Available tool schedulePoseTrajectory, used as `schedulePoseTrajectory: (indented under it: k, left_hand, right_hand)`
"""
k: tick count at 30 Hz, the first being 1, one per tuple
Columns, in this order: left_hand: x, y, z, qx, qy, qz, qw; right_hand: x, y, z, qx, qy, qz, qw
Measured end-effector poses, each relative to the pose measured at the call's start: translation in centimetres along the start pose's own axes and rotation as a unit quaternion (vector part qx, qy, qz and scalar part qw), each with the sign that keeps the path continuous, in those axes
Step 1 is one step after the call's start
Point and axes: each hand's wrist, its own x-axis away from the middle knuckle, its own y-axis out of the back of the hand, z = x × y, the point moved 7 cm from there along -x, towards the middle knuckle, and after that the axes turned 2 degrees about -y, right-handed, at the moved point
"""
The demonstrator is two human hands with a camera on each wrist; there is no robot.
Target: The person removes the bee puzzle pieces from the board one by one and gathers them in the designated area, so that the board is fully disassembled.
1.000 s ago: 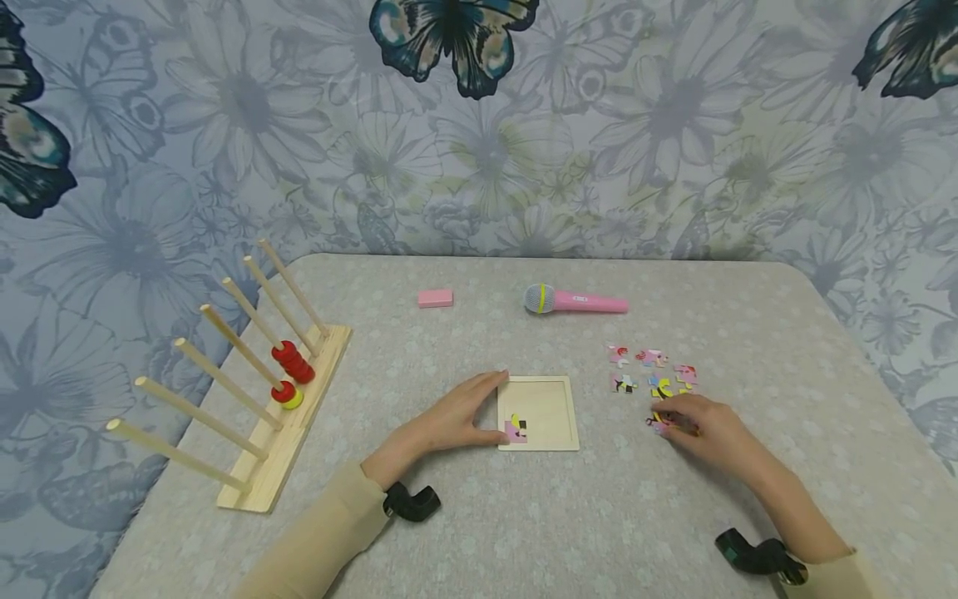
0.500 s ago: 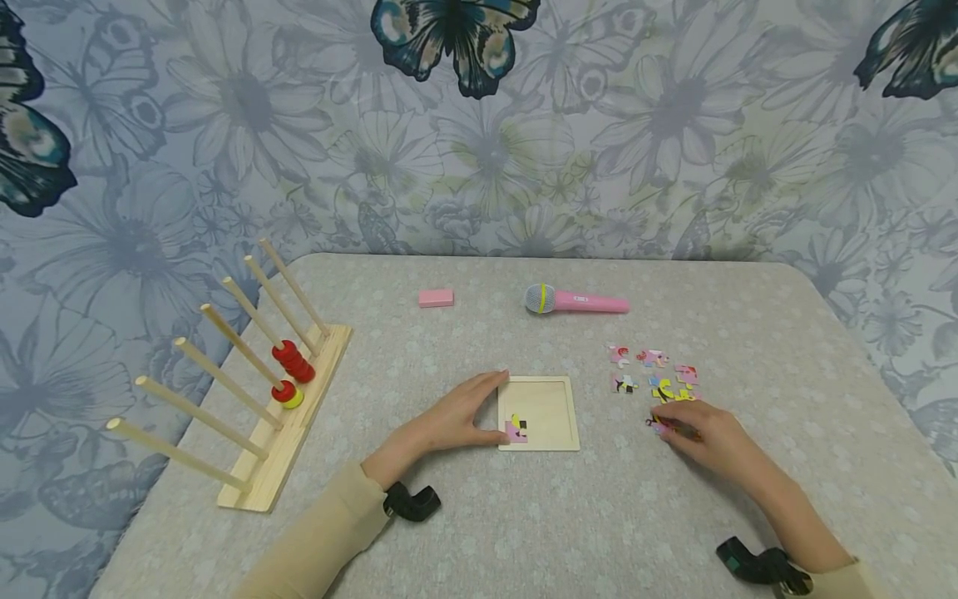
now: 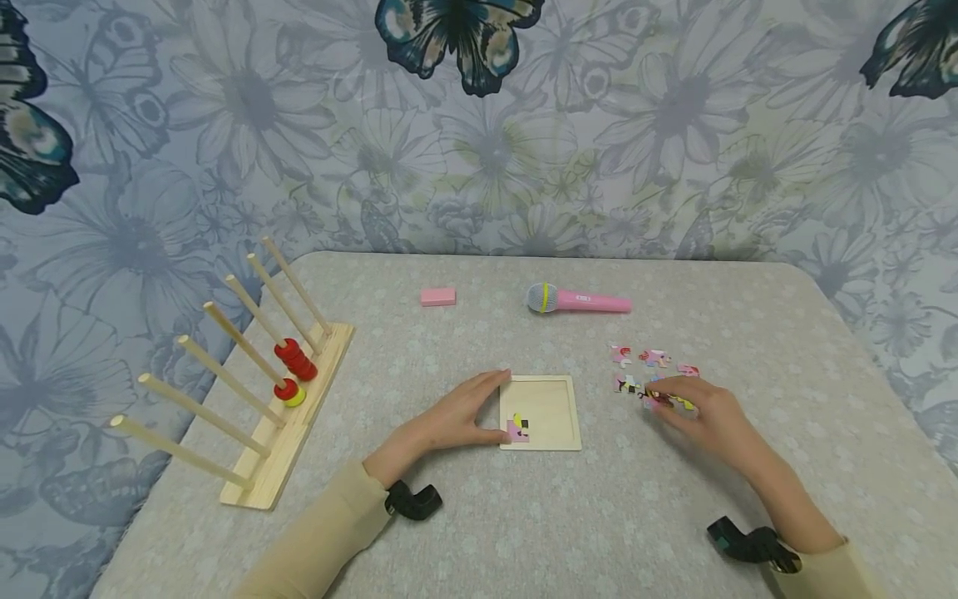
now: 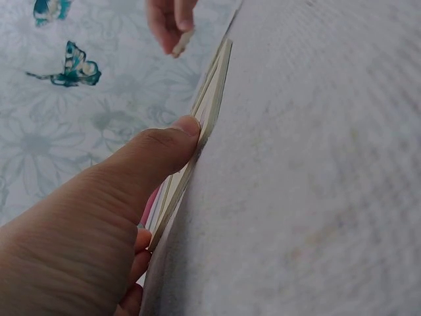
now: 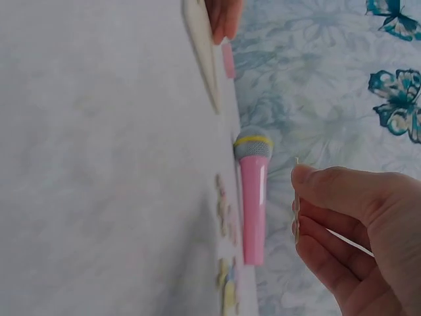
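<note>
My left hand [image 3: 456, 416] grips the left side of a square wooden puzzle tray [image 3: 550, 408], thumb at the near corner and fingers at the far one. In the left wrist view the thumb presses on the rim of the tray. One pink and yellow puzzle piece [image 3: 517, 428] lies in the tray's near left corner. Over to the right, my right hand [image 3: 703, 409] pinches a thin puzzle piece [image 5: 297, 214] between thumb and fingers, raised off the table. Several loose puzzle pieces [image 3: 655, 358] lie behind and partly beneath that hand, which hides some of them.
A pink toy microphone [image 3: 591, 301] and a small pink block [image 3: 437, 297] lie toward the back of the table. At left stands a wooden peg rack [image 3: 314, 374] with tall pegs, red rings [image 3: 295, 359] and a yellow ring [image 3: 297, 399]. A patterned wall rises behind.
The right hand has lifted a puzzle piece from the near side of the loose pieces and moved slightly up and left. My left hand stays on the tray.
</note>
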Motion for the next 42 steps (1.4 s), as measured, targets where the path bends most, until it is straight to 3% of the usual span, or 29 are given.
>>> schedulePoseTrajectory:
  k: [8, 18, 25, 34, 42]
  left_hand:
    - [0.1, 0.0, 0.1, 0.000, -0.005, -0.003, 1.0000]
    - [-0.1, -0.1, 0.1, -0.004, -0.011, 0.000, 0.9999]
    - [0.0, -0.1, 0.1, 0.000, -0.019, -0.004, 0.9998]
    - [0.0, -0.1, 0.0, 0.008, -0.018, -0.007, 0.9998]
    - [-0.1, 0.0, -0.1, 0.003, -0.019, -0.004, 0.9998]
  right_hand:
    - [-3.5, -1.2, 1.6, -0.019, 0.000, 0.014, 0.9997]
    - [-5.7, -5.7, 4.6, -0.077, 0.037, 0.072, 0.9938]
    - [-6.1, -8.4, 6.3, -0.114, 0.058, 0.110, 0.9856]
    - [-5.4, -11.0, 7.0, -0.121, 0.039, 0.182, 0.9750]
    - [-5.1, -11.7, 6.8, -0.097, 0.037, 0.194, 0.9756]
